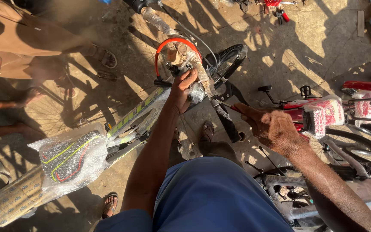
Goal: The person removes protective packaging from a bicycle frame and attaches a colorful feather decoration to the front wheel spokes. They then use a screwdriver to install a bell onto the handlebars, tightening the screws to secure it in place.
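My left hand [181, 88] grips the front of a bicycle frame [136, 114] near the head tube, where plastic wrap [198, 71] covers the parts. My right hand [271, 126] holds a small red-handled tool [232, 107] against the wrapped black fork leg [226, 118]. An orange mudguard [172, 45] arches over the front wheel [226, 58] just beyond my left hand. The bicycle's saddle [67, 159] sits wrapped in bubble wrap at the lower left. My knee in blue shorts [211, 197] fills the bottom centre.
Another person in brown clothing and sandals [35, 38] crouches at the upper left. A red bicycle [323, 111] partly wrapped in foam lies at the right, with another frame [305, 193] below it. Tools [280, 13] lie on the concrete ground at the top.
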